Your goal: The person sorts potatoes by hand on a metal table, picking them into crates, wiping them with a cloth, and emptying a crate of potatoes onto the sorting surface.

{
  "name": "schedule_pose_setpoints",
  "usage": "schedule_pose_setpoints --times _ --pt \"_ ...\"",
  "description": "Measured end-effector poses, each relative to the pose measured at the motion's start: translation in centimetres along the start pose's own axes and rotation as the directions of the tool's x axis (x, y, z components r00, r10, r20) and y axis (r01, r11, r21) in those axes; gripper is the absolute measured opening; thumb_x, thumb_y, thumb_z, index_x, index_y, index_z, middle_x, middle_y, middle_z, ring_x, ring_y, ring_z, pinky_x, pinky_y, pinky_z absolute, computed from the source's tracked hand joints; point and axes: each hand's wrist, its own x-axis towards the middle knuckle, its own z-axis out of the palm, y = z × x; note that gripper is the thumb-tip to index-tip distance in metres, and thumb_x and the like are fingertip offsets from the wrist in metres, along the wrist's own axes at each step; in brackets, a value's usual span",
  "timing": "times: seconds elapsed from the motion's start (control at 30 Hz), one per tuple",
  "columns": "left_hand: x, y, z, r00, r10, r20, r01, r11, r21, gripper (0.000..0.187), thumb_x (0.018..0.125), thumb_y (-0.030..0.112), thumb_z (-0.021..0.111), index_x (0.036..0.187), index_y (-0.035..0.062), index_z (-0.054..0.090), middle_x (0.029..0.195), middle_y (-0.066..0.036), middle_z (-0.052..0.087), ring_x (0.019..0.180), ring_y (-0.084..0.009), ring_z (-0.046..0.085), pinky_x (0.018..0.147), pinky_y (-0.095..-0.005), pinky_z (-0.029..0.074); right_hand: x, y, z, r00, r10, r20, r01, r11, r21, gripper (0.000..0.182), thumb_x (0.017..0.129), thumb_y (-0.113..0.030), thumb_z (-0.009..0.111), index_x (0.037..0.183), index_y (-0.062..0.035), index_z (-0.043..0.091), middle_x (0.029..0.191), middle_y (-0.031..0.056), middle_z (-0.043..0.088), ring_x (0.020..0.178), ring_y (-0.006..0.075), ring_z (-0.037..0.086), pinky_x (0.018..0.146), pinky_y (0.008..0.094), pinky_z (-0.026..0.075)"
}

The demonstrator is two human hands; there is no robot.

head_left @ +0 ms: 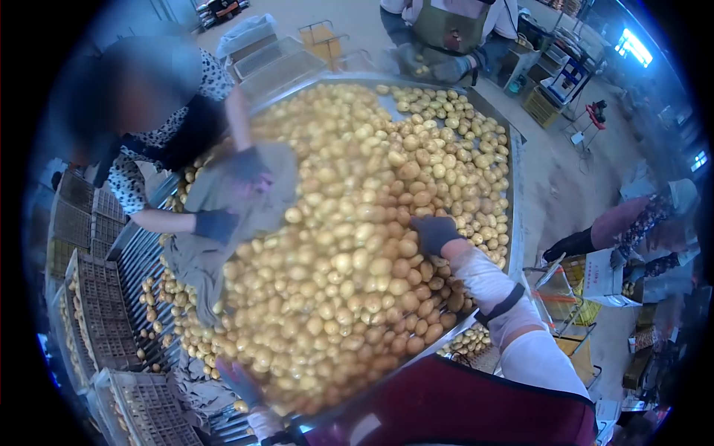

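Observation:
A large heap of round, yellow-brown potatoes [342,260] covers the metal sorting table in front of me. My right hand [435,234], in a dark glove, reaches into the right side of the heap. Its fingers lie stretched on the potatoes, with nothing visibly gripped. Down at the near left edge of the heap is my left hand [239,383], gloved too and somewhat blurred. Its fingers look extended beside the potatoes and hold nothing that I can see. A grey cloth [271,178] lies over the heap's left side, under a co-worker's gloved hands [249,167].
Metal rollers [137,279] slope down on the left, with loose potatoes on them. Plastic crates [104,305] stand beyond. The table's metal rim [515,201] borders the right side. Another person [454,37] works at the far end; one more stands right, near a white box [602,275].

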Motion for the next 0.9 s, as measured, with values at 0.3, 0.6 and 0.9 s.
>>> schedule_pose_setpoints --times 0.3,0.6,0.9 --pt "-6.4 21.1 1.9 0.932 0.191 0.308 -0.028 0.886 -0.463 0.061 0.105 0.044 0.043 0.142 -0.0033 0.046 0.139 -0.018 0.054 0.130 -0.0289 0.051 0.109 -0.0393 0.039 -2.8 2.7 -1.5 0.983 -0.025 0.181 -0.131 0.596 0.792 0.073 0.068 -0.022 0.085 0.135 -0.0160 0.057 0.111 0.0065 0.067 0.103 0.0208 0.063 0.090 0.0343 0.051" --pt "-7.0 32.2 6.0 0.476 0.283 0.833 0.847 0.105 -0.520 0.065 0.101 0.051 0.049 0.147 0.0068 0.039 0.128 -0.013 0.056 0.115 -0.0247 0.058 0.099 -0.0405 0.049 -10.1 -6.6 -2.2 0.897 -0.434 0.084 0.030 0.249 0.968 0.076 0.082 -0.027 0.080 0.147 -0.0070 0.044 0.132 0.0056 0.060 0.115 0.0180 0.059 0.096 0.0364 0.049" --pt "-5.1 30.8 5.4 0.208 0.034 0.977 0.975 -0.086 -0.205 0.048 0.103 0.048 0.044 0.131 0.0082 0.049 0.098 -0.005 0.060 0.085 -0.0186 0.061 0.062 -0.0291 0.050 8.8 -7.3 -1.1 0.945 -0.009 -0.327 0.174 0.860 0.479 0.054 0.087 -0.042 0.070 0.128 -0.0088 0.062 0.124 0.0197 0.064 0.114 0.0371 0.062 0.095 0.0424 0.050"
